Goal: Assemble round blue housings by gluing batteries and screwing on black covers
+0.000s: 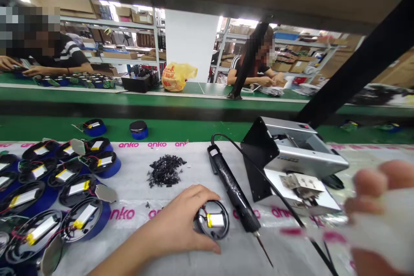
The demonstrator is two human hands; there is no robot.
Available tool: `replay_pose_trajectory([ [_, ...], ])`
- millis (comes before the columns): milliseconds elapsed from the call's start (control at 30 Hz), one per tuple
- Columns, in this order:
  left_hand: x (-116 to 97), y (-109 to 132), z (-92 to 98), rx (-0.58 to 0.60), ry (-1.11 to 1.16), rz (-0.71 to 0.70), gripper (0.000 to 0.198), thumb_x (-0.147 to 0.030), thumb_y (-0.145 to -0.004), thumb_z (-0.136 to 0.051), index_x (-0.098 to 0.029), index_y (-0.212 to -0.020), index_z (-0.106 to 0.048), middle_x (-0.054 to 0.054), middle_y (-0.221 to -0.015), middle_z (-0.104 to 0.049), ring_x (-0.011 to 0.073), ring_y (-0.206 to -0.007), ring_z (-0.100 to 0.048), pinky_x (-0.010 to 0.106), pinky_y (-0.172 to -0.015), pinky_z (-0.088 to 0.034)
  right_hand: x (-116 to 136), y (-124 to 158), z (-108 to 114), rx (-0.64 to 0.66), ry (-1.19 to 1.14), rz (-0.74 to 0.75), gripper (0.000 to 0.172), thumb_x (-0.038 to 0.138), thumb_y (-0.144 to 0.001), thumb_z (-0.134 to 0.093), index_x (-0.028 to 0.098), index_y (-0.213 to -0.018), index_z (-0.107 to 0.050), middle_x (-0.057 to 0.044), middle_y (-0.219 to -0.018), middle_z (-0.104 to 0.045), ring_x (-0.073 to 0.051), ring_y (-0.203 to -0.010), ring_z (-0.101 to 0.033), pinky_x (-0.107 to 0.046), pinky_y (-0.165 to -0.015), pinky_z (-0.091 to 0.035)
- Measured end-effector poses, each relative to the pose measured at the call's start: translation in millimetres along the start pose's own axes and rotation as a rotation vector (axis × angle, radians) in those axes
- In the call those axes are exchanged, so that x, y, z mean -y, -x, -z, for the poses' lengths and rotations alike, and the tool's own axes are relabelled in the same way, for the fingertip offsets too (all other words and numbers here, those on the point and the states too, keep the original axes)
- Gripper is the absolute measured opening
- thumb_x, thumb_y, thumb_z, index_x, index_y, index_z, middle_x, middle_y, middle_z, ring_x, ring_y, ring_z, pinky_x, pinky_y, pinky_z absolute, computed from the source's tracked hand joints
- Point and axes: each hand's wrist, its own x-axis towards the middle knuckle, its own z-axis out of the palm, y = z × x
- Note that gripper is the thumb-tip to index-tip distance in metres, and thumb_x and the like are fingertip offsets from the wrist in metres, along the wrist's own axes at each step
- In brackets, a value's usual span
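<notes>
The left hand (176, 224) rests on the bench (136, 189), its fingers curled round a small round unit (212, 220), open side up, with a yellow-tipped battery and loose wires showing inside. The right hand (378, 215) is raised close to the camera, well right of the unit, and blurred; its grip seems closed on something pale, but what it is cannot be made out.

Just right of the unit lies a black electric screwdriver (233, 192), bit pointing toward the viewer, untouched. Right of that stands a silver feeder machine (291, 159). Above and left of the unit is a small heap of black parts (166, 170). Far left of it, a crowd of open units (54, 189) with batteries exposed waits in rows; most of the work looks still ahead, with one unit in hand. Beyond, a green conveyor (194, 129) carries two more units, and other people work across it.
</notes>
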Motion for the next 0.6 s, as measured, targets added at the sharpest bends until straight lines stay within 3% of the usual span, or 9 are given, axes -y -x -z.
replay_pose_trajectory([
  [33,0,0,1.5,0.023,0.0,0.004,0.071,-0.034,-0.063,-0.091,-0.026,-0.127,-0.062,0.006,-0.127,-0.063,0.0287,-0.117,-0.059,0.04,-0.102,-0.046,1,16,-16,-0.04,-0.216,-0.115,0.041,0.068,-0.092,-0.043,0.051,-0.121,-0.066,-0.005,-0.097,-0.077,-0.024,-0.06,-0.072,-0.033,-0.037,-0.047],
  [67,0,0,3.1,0.044,-0.004,0.011,0.074,-0.034,-0.062,-0.09,-0.027,-0.13,-0.061,0.006,-0.13,-0.063,0.0295,-0.118,-0.058,0.04,-0.103,-0.045,5,31,-33,-0.082,-0.423,-0.237,0.048,0.073,-0.09,-0.043,0.048,-0.123,-0.066,-0.007,-0.1,-0.076,-0.025,-0.065,-0.072,-0.035,-0.039,-0.052],
  [133,1,-1,6.3,0.087,-0.017,0.001,0.074,-0.034,-0.059,-0.09,-0.027,-0.127,-0.063,0.005,-0.126,-0.067,0.0303,-0.114,-0.061,0.041,-0.102,-0.045,19,54,-64,-0.038,-0.649,-0.423,0.074,0.084,-0.085,-0.036,0.035,-0.133,-0.063,-0.011,-0.125,-0.069,-0.032,-0.097,-0.072,-0.046,-0.068,-0.064],
  [167,1,-2,7.7,0.113,-0.021,-0.022,0.071,-0.034,-0.057,-0.09,-0.026,-0.123,-0.065,0.004,-0.121,-0.069,0.0298,-0.11,-0.063,0.041,-0.101,-0.045,26,62,-77,-0.055,-0.706,-0.469,0.078,0.087,-0.082,-0.039,0.033,-0.133,-0.062,-0.011,-0.13,-0.066,-0.032,-0.109,-0.069,-0.049,-0.081,-0.063],
  [233,0,-3,10.1,0.157,-0.02,-0.083,0.062,-0.032,-0.056,-0.09,-0.026,-0.115,-0.069,0.002,-0.111,-0.073,0.0276,-0.102,-0.065,0.039,-0.099,-0.045,38,72,-93,-0.169,-0.746,-0.454,0.073,0.084,-0.076,-0.056,0.033,-0.128,-0.064,-0.008,-0.129,-0.066,-0.032,-0.115,-0.065,-0.052,-0.09,-0.06],
  [333,-1,-4,12.0,0.187,-0.011,-0.103,0.059,-0.028,-0.058,-0.089,-0.025,-0.114,-0.069,0.001,-0.109,-0.073,0.0263,-0.101,-0.066,0.037,-0.097,-0.045,41,76,-101,-0.328,-0.738,-0.402,0.062,0.066,-0.067,-0.08,0.033,-0.118,-0.067,-0.005,-0.115,-0.071,-0.028,-0.102,-0.07,-0.046,-0.082,-0.064],
  [500,-1,-4,11.8,0.181,-0.002,-0.081,0.06,-0.027,-0.058,-0.089,-0.024,-0.115,-0.07,0.002,-0.11,-0.072,0.0262,-0.103,-0.065,0.035,-0.096,-0.045,31,75,-107,-0.401,-0.726,-0.406,0.082,0.066,-0.042,-0.092,0.029,-0.111,-0.068,-0.002,-0.099,-0.073,-0.023,-0.085,-0.072,-0.036,-0.072,-0.065],
  [600,1,-4,11.7,0.177,0.006,-0.092,0.06,-0.028,-0.059,-0.089,-0.026,-0.115,-0.069,0.001,-0.112,-0.072,0.0258,-0.105,-0.064,0.035,-0.096,-0.045,29,75,-110,-0.373,-0.705,-0.386,0.08,0.068,-0.042,-0.091,0.028,-0.107,-0.068,-0.002,-0.095,-0.073,-0.024,-0.083,-0.072,-0.04,-0.072,-0.065],
])
